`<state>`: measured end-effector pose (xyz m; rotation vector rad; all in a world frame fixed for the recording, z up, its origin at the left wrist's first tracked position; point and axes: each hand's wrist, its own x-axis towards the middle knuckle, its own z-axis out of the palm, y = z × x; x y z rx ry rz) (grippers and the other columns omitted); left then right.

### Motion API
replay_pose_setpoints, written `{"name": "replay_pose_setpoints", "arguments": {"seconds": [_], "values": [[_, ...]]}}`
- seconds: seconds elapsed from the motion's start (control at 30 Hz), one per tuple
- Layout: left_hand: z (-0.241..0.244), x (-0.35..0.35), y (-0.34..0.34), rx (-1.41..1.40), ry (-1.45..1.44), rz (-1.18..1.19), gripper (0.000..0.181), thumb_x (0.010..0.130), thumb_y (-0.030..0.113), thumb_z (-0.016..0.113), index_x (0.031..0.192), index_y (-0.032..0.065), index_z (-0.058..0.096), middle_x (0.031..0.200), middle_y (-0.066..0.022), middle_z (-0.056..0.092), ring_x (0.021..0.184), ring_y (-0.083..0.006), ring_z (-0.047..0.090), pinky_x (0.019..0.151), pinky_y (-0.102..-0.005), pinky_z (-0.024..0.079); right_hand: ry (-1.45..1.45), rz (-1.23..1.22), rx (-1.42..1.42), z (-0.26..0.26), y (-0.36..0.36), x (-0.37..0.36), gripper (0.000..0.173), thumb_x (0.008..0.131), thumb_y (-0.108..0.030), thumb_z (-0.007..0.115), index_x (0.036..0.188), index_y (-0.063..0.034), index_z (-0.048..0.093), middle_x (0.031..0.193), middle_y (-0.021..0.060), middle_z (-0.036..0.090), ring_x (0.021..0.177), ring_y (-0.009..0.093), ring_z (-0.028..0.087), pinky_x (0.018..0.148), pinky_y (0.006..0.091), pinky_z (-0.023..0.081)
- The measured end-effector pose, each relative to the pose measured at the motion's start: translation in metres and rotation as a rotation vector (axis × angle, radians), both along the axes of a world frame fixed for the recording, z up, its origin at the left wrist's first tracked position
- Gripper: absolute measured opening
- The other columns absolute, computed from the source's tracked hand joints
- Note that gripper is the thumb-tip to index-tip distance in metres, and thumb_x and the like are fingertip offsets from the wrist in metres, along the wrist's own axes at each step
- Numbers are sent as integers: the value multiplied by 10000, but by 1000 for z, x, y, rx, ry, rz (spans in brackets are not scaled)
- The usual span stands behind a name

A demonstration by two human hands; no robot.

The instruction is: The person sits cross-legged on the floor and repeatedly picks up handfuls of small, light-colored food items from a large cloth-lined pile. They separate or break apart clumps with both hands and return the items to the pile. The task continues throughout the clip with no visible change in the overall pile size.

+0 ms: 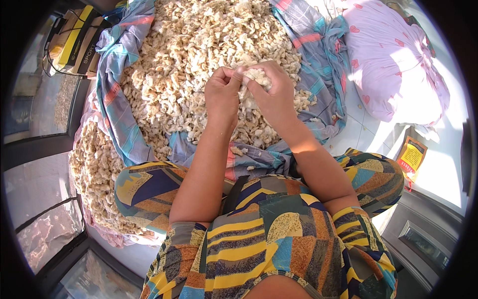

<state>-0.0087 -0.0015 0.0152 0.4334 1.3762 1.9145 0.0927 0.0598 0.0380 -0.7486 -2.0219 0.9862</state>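
Observation:
Both hands meet over a large heap of cream fibre tufts (179,74), which look like raw cotton or kapok. A clump of fibre (258,76) rests in my right hand (276,88), held between the thumb and curled fingers. My left hand (223,93) pinches at the clump's left edge with thumb and forefinger; its thumb tip touches the right hand's fingertips. Exactly what lies between the left fingertips is hidden. Under the heap spreads a blue-grey plaid cloth (317,74), bunched up around the sides.
A second pile of tufts (97,175) lies by my left knee on pink cloth. At right sit a stuffed pink heart-print bundle (392,67) and an orange-and-yellow packet (412,157) on the tiled floor (351,130). Boxes (80,41) stand upper left, beside dark-framed glass panels (41,175).

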Motion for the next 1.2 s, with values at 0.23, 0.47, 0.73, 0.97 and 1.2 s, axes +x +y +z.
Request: {"name": "replay_pose_setpoints", "arguments": {"seconds": [0.23, 0.47, 0.73, 0.97, 1.2], "values": [[4, 21, 0, 15, 33, 133, 180, 910, 111, 644, 761, 42, 570, 825, -33, 629, 684, -54, 491, 622, -216, 413, 60, -113, -146, -4, 0, -4, 179, 789, -83, 674, 937, 5, 624, 900, 117, 658, 803, 191, 632, 710, 311, 482], [6, 11, 1, 175, -43, 152, 153, 904, 85, 645, 779, 34, 574, 935, -79, 640, 818, -101, 556, 739, -233, 457, 63, -63, -43, -8, -9, -9, 183, 792, -80, 669, 950, -2, 623, 884, 120, 661, 787, 198, 636, 705, 312, 487], [6, 10, -1, 206, -51, 147, 148, 899, 86, 651, 784, 31, 577, 952, -82, 638, 850, -111, 567, 761, -244, 463, 44, -36, -22, 5, -17, -6, 193, 769, -103, 648, 930, -10, 594, 924, 161, 601, 852, 343, 597, 755, 412, 470], [11, 18, 0, 150, -23, 104, 137, 921, 120, 632, 833, 25, 586, 900, -69, 656, 750, -86, 558, 697, -231, 463, 79, -105, -74, -3, -6, -5, 191, 792, -105, 636, 944, -2, 583, 905, 161, 587, 837, 345, 593, 737, 411, 461], [7, 5, -2, 191, -419, 96, 183, 984, 224, 534, 996, 42, 553, 979, -80, 630, 830, -128, 584, 758, -277, 495, 182, 119, -166, -3, -19, -12, 330, 944, -250, 528, 1144, 13, 511, 1011, 166, 577, 916, 288, 575, 805, 391, 448]]}}
